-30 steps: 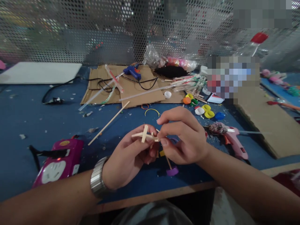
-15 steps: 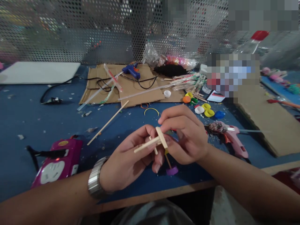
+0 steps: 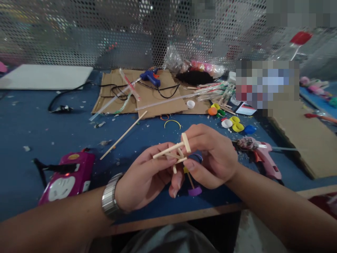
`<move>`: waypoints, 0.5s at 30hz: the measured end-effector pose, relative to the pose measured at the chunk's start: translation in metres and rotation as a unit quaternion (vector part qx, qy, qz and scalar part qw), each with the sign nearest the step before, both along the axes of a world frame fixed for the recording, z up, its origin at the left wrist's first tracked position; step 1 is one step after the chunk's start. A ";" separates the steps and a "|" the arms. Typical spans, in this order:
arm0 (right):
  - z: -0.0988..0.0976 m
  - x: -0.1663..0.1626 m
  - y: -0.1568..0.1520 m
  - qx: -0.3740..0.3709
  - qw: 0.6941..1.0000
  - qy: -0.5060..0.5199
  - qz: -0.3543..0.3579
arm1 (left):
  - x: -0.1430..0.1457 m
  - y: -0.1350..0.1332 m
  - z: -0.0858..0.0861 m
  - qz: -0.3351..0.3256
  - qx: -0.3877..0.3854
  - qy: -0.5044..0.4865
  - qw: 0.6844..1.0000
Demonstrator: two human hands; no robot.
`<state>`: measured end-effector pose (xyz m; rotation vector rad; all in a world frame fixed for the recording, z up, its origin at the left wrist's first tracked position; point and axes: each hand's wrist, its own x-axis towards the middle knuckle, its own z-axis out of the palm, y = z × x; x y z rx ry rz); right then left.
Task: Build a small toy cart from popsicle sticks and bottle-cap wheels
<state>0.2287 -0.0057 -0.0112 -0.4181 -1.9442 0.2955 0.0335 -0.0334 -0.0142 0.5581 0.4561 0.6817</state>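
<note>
My left hand (image 3: 147, 177), with a metal watch on its wrist, and my right hand (image 3: 213, 156) meet over the front of the blue table (image 3: 52, 137). Both pinch a small frame of glued wooden sticks (image 3: 175, 151), a long stick with a short crosspiece at its right end. Left fingers curl under it; right thumb and forefinger grip the crosspiece end. Below the hands a thin stick stands on a purple cap (image 3: 195, 190).
A pink glue gun (image 3: 259, 154) lies right of my hands, a magenta power strip (image 3: 67, 174) at left. Behind are a long wooden skewer (image 3: 123, 135), cardboard (image 3: 147, 95) with a blue glue gun (image 3: 150, 77) and straws, coloured bottle caps (image 3: 231, 123), and a perforated metal screen.
The stick frame has been turned in my fingers: the crosspiece moved from the left part to the right end and tilted upward. Both hands stayed in place.
</note>
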 end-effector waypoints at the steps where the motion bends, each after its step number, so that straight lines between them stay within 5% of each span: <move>1: 0.000 0.000 0.000 0.001 1.000 0.004 0.001 | 0.000 0.000 0.000 -0.001 0.008 0.000 1.000; 15: 0.001 0.000 -0.002 -0.033 0.999 -0.015 0.016 | -0.001 0.003 -0.002 -0.012 -0.020 -0.025 0.999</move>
